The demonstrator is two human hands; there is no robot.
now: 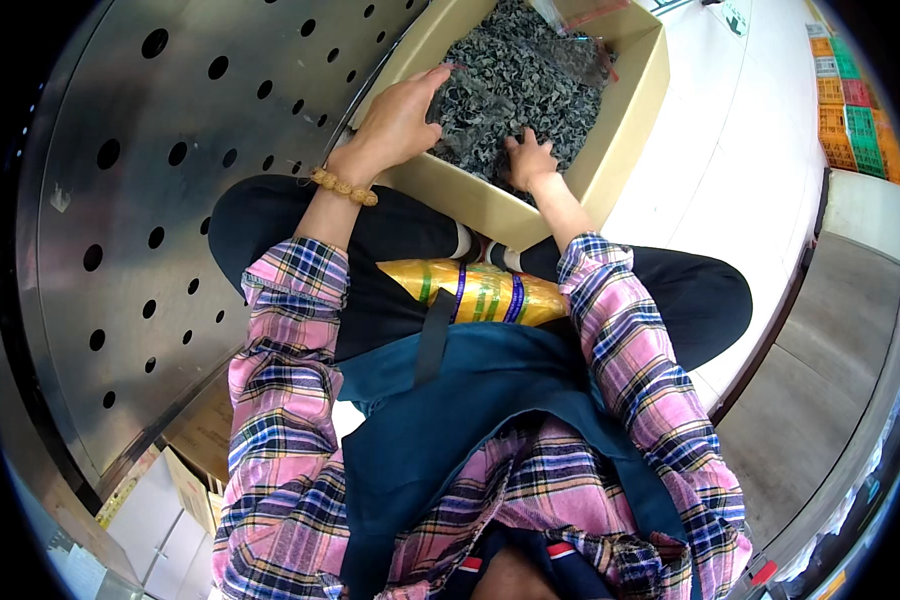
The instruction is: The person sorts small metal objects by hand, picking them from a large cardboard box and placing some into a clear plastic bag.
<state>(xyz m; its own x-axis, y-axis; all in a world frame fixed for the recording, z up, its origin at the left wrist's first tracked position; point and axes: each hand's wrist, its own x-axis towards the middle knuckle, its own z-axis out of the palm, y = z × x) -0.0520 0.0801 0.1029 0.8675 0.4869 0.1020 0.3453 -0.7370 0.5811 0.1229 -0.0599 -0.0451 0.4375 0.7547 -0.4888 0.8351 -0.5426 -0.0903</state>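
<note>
A cardboard box (pixel 630 97) stands in front of me, filled with dark, curled dried flakes (pixel 517 82) that look like wood ear fungus. At its left side my left hand (pixel 401 120) reaches over the wall, thumb and fingers around a clear plastic bag (pixel 450 124) with a red strip by the fingertips. The bag's outline is hard to make out against the flakes. My right hand (pixel 531 161) is down among the flakes near the front wall, fingers curled and palm hidden. Another clear bag (pixel 574 60) with red edging lies on the flakes toward the far right.
A perforated metal panel (pixel 187 202) rises close on the left. Between my legs lies a yellow plastic package (pixel 480 289). Orange and green crates (pixel 851 105) are stacked far right, beyond white floor tiles (pixel 709 165). A grey ledge (pixel 825 337) runs along the right; cartons (pixel 202 427) stand lower left.
</note>
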